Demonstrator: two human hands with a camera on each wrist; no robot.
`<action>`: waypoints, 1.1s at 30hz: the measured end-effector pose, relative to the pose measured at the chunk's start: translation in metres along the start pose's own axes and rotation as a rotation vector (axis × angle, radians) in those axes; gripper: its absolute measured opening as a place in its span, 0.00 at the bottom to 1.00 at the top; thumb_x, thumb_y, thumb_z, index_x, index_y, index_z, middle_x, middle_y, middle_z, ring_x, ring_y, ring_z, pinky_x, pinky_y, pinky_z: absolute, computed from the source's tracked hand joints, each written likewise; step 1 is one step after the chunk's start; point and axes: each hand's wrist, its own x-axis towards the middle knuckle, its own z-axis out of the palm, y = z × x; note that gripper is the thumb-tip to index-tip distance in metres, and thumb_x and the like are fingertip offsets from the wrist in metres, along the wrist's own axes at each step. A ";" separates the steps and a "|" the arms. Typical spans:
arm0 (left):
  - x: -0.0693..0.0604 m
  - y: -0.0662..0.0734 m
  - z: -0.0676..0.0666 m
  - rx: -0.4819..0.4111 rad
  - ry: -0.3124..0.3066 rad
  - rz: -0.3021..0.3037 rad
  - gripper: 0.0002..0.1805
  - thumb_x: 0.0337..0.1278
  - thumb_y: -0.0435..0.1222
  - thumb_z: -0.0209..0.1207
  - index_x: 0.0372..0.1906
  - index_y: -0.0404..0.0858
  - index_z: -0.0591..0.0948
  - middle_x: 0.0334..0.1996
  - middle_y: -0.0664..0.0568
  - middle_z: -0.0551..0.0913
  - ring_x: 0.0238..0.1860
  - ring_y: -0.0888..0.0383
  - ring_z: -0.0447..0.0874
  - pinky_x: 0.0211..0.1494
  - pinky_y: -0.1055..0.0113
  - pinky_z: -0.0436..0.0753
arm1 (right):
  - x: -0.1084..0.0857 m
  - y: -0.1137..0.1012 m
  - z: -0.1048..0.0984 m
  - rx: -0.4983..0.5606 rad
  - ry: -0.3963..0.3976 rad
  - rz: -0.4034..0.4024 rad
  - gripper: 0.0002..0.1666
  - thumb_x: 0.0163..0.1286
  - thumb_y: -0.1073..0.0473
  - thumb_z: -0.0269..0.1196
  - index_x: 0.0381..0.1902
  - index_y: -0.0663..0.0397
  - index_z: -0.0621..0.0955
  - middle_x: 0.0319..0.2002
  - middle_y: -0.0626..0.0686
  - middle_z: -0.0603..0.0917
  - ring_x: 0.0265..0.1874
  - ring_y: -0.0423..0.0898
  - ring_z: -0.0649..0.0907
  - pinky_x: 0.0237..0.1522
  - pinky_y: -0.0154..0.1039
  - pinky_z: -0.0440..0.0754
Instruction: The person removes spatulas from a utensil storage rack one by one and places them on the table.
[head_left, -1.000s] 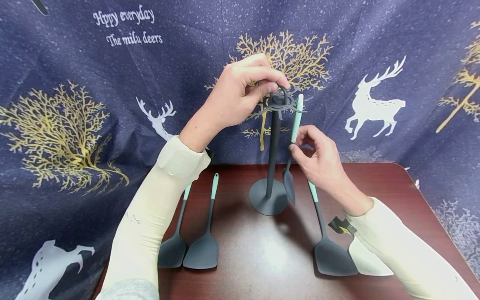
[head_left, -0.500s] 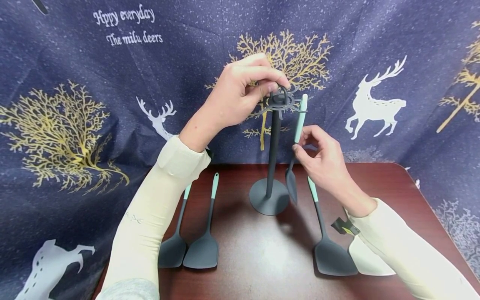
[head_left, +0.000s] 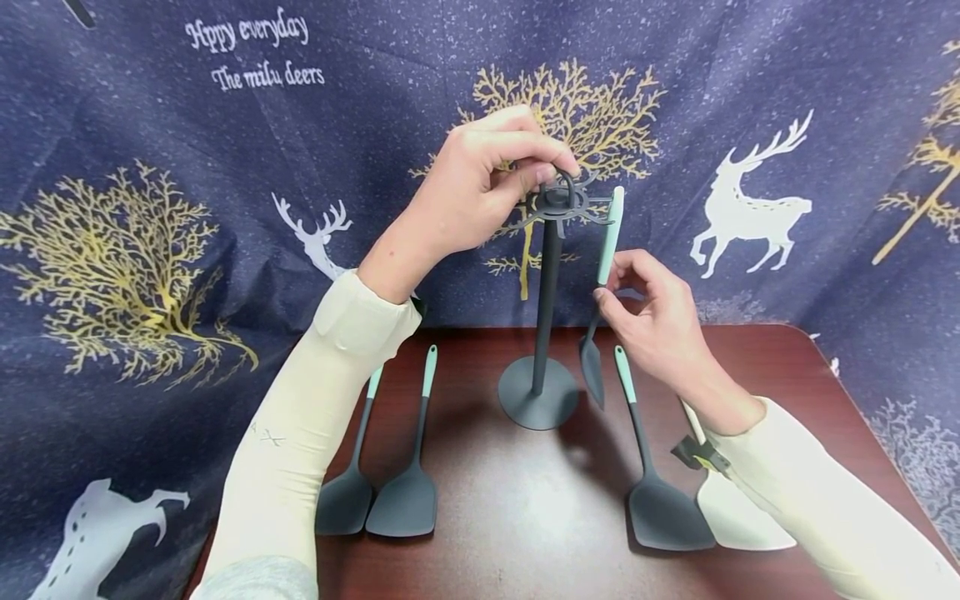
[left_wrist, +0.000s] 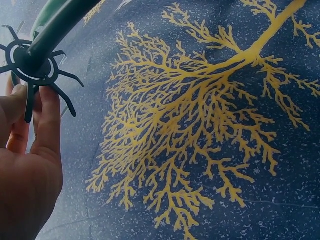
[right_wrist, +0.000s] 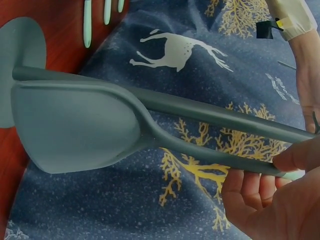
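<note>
A dark grey utensil stand [head_left: 546, 308] stands upright on the table, with curved hooks around its top. My left hand [head_left: 487, 183] pinches the loop [head_left: 570, 185] at its very top, also seen from below in the left wrist view. My right hand [head_left: 660, 325] holds a spatula [head_left: 611, 237] upright just right of the pole, pinching it where the mint handle meets the dark shaft. The handle's tip is level with the hook ends; whether a hook passes through its hole I cannot tell. In the right wrist view the broad grey blade [right_wrist: 75, 127] hangs beside the pole.
Two grey spatulas, one [head_left: 405, 500] fully visible and another [head_left: 345, 504] partly behind the left sleeve, lie on the left of the table. On the right lie a grey spatula [head_left: 667, 517] and a pale one [head_left: 738, 517], partly under the right sleeve. A patterned curtain [head_left: 420, 50] hangs behind.
My right hand has moved the spatula a little to the right, so its handle has gone from beside the hooks to their outer ends. The left hand keeps its hold on the loop.
</note>
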 end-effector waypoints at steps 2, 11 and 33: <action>0.000 0.000 0.000 -0.005 0.001 -0.001 0.08 0.72 0.32 0.64 0.46 0.41 0.93 0.34 0.52 0.77 0.28 0.63 0.67 0.31 0.64 0.70 | 0.000 0.000 0.000 0.005 -0.001 -0.001 0.09 0.70 0.73 0.64 0.46 0.64 0.80 0.37 0.53 0.79 0.36 0.40 0.82 0.35 0.26 0.83; 0.001 0.000 0.001 0.003 0.005 0.001 0.08 0.72 0.32 0.64 0.46 0.41 0.93 0.33 0.52 0.77 0.29 0.63 0.67 0.31 0.64 0.70 | 0.002 -0.003 -0.003 0.016 0.026 0.005 0.08 0.69 0.74 0.65 0.45 0.65 0.80 0.36 0.54 0.79 0.36 0.39 0.83 0.37 0.25 0.84; 0.001 0.000 0.001 -0.002 0.004 0.003 0.09 0.73 0.31 0.63 0.46 0.40 0.93 0.33 0.52 0.76 0.29 0.63 0.68 0.31 0.65 0.70 | 0.000 0.002 -0.022 -0.032 0.084 0.013 0.08 0.67 0.74 0.66 0.42 0.69 0.79 0.35 0.49 0.80 0.35 0.36 0.83 0.34 0.22 0.82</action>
